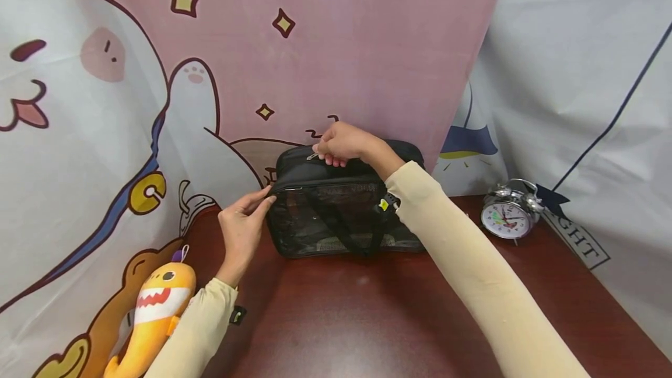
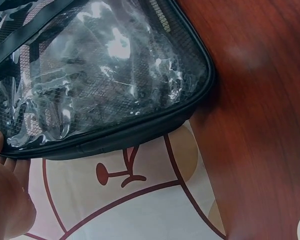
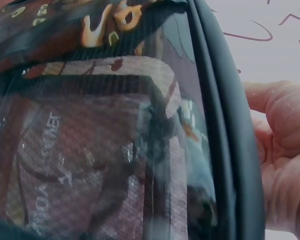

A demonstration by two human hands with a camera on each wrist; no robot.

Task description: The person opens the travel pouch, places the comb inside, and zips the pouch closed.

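Observation:
A black bag [image 1: 336,220] with a clear plastic front stands upright at the back of the table, its dark strap hanging down the front. With thumb and fingers, my left hand [image 1: 243,232] pinches the bag's upper left corner; the left wrist view shows that left hand [image 2: 10,192] at the corner edge. On the bag's top, my right hand [image 1: 343,143] pinches a metal zipper pull [image 1: 312,156]. In the right wrist view, part of the right hand [image 3: 287,145] shows behind the bag's black edge [image 3: 235,150]; its fingertips are hidden there.
A twin-bell alarm clock [image 1: 508,214] stands right of the bag. An orange plush shark [image 1: 157,302] lies at the left by my forearm. Printed cloth [image 1: 367,45] hangs behind and beside the reddish-brown table [image 1: 346,319].

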